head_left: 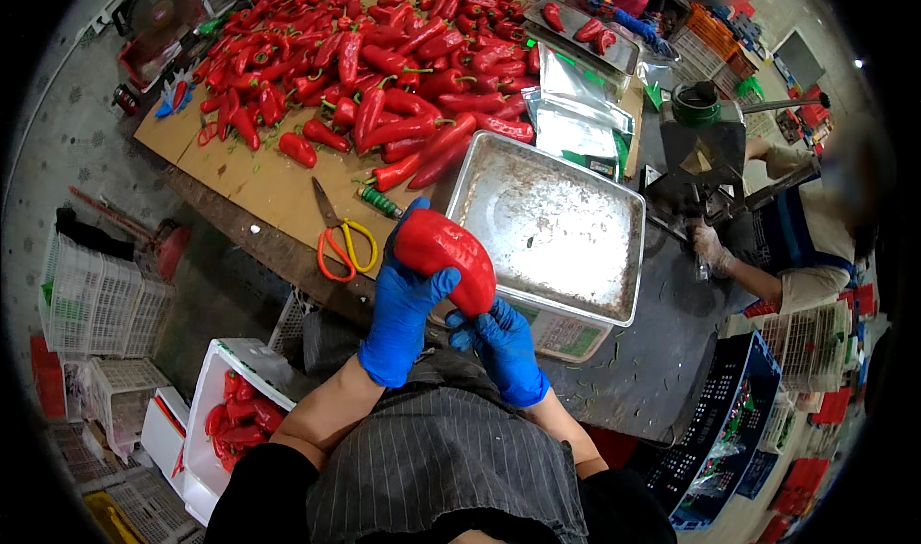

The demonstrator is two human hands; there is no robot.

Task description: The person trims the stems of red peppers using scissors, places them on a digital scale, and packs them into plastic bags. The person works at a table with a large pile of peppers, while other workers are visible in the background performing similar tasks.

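A large, glossy red pepper (446, 254) is held up in front of my apron, over the near left edge of the metal tray (628, 256). My left hand (408, 290), in a blue glove, grips it from the left with the thumb across its side. My blue-gloved right hand (499, 338) pinches its lower end with curled fingers. Scissors (341, 237) with one red and one yellow handle lie on the table, left of the pepper. Beside them rests a small tool with a green-wrapped handle (380, 201).
A big pile of red peppers (384, 64) covers the far table. Silver packets (576, 112) lie behind the tray. Lower left, a white foam box (216, 429) holds red peppers. At right, a gloved co-worker's hand (710, 247) is by a metal machine (700, 151); a dark blue crate (720, 429) stands nearer.
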